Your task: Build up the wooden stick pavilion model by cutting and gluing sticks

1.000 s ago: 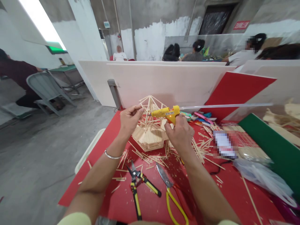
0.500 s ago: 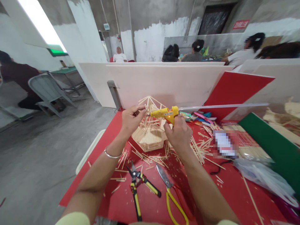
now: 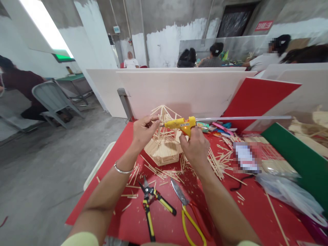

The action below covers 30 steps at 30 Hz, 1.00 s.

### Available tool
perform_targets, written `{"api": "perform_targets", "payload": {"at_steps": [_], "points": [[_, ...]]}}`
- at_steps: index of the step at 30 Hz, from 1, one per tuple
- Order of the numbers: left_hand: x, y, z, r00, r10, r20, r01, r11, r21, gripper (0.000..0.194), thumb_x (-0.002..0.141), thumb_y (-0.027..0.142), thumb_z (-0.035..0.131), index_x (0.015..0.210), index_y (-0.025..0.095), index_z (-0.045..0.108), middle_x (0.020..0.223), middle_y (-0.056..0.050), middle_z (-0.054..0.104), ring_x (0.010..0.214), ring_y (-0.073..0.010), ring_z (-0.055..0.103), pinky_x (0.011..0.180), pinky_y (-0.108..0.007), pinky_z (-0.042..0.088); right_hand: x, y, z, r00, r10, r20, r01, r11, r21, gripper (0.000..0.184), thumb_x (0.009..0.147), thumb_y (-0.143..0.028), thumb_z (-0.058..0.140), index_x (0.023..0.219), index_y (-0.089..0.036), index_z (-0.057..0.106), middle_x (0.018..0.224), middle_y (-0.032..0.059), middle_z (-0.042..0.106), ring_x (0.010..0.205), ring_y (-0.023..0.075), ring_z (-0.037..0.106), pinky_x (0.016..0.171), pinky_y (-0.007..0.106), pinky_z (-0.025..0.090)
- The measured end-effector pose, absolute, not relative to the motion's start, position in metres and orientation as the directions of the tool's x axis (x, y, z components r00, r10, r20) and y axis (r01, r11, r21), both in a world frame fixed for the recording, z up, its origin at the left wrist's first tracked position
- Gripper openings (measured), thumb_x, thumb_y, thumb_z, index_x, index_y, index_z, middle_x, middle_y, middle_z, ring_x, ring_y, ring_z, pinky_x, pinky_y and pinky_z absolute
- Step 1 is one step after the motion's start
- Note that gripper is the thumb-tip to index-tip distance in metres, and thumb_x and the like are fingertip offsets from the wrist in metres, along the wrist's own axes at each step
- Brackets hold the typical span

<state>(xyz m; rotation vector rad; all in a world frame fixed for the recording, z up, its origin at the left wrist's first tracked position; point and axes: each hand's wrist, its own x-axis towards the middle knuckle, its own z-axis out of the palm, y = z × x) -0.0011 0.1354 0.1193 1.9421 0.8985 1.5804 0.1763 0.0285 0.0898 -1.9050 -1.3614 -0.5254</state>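
My right hand (image 3: 196,145) is closed around the handle of a yellow hot glue gun (image 3: 180,125), whose nozzle points left. A long clear glue stick (image 3: 243,118) sticks out from its back. My left hand (image 3: 145,129) is pinched at the left side of a small pavilion-like model made of thin wooden sticks (image 3: 165,150), close to the nozzle. What the fingertips hold is too small to make out. The model stands on the red tabletop (image 3: 123,218), with a peaked frame above a many-sided slatted base; my hands hide part of its uprights.
Black-and-yellow cutters (image 3: 147,194) and red-and-yellow-handled snips (image 3: 183,200) lie in front of the model. Loose sticks (image 3: 217,162) are scattered around it. To the right are a plastic bag (image 3: 287,193) and a green board (image 3: 297,153). White panels (image 3: 179,89) stand behind; other people sit beyond.
My left hand has shifted slightly right, toward the nozzle, then stays there. The glue gun moved slightly left, and its glue stick's far end has dropped a little.
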Motion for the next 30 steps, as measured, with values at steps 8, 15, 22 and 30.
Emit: {"api": "perform_targets", "payload": {"at_steps": [8, 15, 22, 30], "points": [[0.0, 0.128, 0.127, 0.048, 0.826, 0.561, 0.087, -0.563, 0.822, 0.013, 0.077, 0.03, 0.076, 0.083, 0.018, 0.077, 0.062, 0.001, 0.064, 0.05, -0.0071, 0.047, 0.048, -0.021, 0.038, 0.176, 0.027, 0.091, 0.367, 0.599, 0.712, 0.927, -0.17, -0.335, 0.022, 0.088, -0.033, 0.047, 0.096, -0.015, 0.058, 0.085, 0.0076, 0.06, 0.072, 0.0186, 0.049, 0.061, 0.03, 0.026], [-0.006, 0.129, 0.125, 0.082, 0.974, 0.211, -0.371, -0.167, 0.913, 0.025, 0.065, 0.029, 0.084, 0.074, 0.015, 0.065, 0.067, 0.001, 0.066, 0.04, -0.0019, 0.041, 0.036, -0.016, 0.022, 0.172, 0.027, 0.091, 0.371, 0.567, 0.735, 0.926, -0.167, -0.339, 0.019, 0.088, -0.034, 0.05, 0.094, -0.017, 0.057, 0.084, 0.0068, 0.06, 0.07, 0.0181, 0.049, 0.061, 0.031, 0.028], [-0.011, 0.13, 0.126, 0.295, 0.954, -0.057, -0.521, 0.211, 0.827, 0.033, 0.06, 0.021, 0.086, 0.075, 0.014, 0.057, 0.069, 0.002, 0.065, 0.037, 0.0017, 0.038, 0.031, -0.012, 0.016, 0.168, 0.028, 0.093, 0.343, 0.523, 0.78, 0.938, -0.142, -0.317, 0.018, 0.088, -0.033, 0.052, 0.093, -0.017, 0.057, 0.082, 0.0072, 0.061, 0.071, 0.0189, 0.052, 0.061, 0.031, 0.031], [-0.01, 0.125, 0.131, 0.416, 0.892, -0.179, -0.563, 0.407, 0.72, 0.028, 0.067, 0.014, 0.081, 0.076, 0.015, 0.054, 0.062, 0.006, 0.057, 0.035, 0.0027, 0.034, 0.029, -0.01, 0.016, 0.169, 0.027, 0.092, 0.341, 0.524, 0.781, 0.939, -0.141, -0.315, 0.023, 0.089, -0.035, 0.05, 0.099, -0.016, 0.059, 0.087, 0.0095, 0.063, 0.075, 0.0204, 0.055, 0.064, 0.032, 0.036]]}}
